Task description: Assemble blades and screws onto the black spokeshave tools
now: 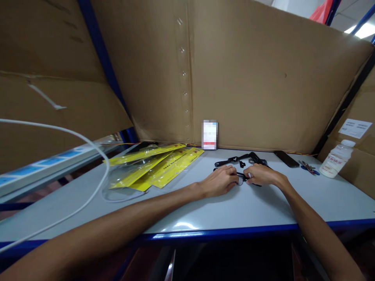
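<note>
Both hands meet over a black, narrow part [241, 176] lying low at the table surface. My left hand [221, 181] has its fingers curled over the near left end of this part, with a small clear piece just under the fingertips. From the other side, my right hand [259, 174] pinches the part's right end. Most of the part is hidden by the fingers, so its kind cannot be made out. Just behind the hands lie a black arm-like piece [224, 162], a small black bracket [242, 164] and a dark jointed piece [255, 157].
Yellow cards with clear plastic packaging [175, 168] are piled at the left. A white cable [101, 183] loops over the table [187, 210]. A phone [209, 135] leans on the cardboard wall [249, 78]. A dark phone-like slab [286, 159], keys [309, 167] and a white bottle [336, 159] stand right.
</note>
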The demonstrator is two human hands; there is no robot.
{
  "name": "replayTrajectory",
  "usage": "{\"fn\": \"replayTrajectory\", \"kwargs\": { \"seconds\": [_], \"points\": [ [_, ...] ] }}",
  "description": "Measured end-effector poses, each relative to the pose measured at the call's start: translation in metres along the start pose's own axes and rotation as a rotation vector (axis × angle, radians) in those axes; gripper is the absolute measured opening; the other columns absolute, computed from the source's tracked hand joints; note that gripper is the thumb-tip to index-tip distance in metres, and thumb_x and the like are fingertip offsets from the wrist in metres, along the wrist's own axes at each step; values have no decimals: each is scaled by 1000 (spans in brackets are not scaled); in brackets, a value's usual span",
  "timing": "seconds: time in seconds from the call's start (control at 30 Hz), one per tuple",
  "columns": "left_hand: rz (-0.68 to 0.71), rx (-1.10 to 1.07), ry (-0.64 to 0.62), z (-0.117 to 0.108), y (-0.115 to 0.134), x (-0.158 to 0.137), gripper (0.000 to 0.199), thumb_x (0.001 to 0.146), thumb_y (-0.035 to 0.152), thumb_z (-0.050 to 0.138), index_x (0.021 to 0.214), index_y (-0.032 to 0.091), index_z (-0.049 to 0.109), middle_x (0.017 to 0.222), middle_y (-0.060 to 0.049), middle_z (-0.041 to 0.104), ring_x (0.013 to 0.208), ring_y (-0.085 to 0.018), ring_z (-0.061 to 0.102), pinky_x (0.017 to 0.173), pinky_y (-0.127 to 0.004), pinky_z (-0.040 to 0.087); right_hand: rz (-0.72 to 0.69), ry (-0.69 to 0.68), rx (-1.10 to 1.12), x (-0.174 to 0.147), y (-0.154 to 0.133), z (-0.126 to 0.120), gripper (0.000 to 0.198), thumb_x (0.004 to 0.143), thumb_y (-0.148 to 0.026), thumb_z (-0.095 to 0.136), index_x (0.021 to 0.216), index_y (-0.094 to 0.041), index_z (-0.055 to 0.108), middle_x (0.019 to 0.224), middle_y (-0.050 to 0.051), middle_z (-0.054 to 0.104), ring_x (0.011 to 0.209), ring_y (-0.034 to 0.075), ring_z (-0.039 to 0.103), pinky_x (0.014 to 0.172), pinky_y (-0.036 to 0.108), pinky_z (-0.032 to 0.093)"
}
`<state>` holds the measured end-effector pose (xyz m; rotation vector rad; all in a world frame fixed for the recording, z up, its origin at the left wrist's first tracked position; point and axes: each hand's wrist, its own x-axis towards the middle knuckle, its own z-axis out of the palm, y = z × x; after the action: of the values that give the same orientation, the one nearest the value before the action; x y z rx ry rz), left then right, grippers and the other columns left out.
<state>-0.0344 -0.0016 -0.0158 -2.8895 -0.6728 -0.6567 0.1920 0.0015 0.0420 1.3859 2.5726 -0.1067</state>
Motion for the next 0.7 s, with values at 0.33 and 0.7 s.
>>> {"fn": "replayTrajectory", "kwargs": {
  "seconds": [0.33, 0.7],
  "points": [
    [-103, 12, -28, 0, -12, -1, 27, 96, 23, 62, 123, 17, 61, 116, -11, 66, 106, -27, 62, 93, -43, 51, -19, -1, 51, 0, 2, 1, 6, 86, -27, 64, 87, -21, 64, 78, 2, 62, 74, 16, 54, 59, 26, 28],
    [-99, -65, -10, -1, -13, 0, 21, 98, 24, 59, 117, 17, 65, 113, -11, 68, 107, -26, 62, 95, -43, 51, 60, -27, 94, -2, -12, -5, 39, 99, -50, 51, 84, -18, 68, 73, 5, 65, 67, 17, 57, 58, 26, 29]
  ]
}}
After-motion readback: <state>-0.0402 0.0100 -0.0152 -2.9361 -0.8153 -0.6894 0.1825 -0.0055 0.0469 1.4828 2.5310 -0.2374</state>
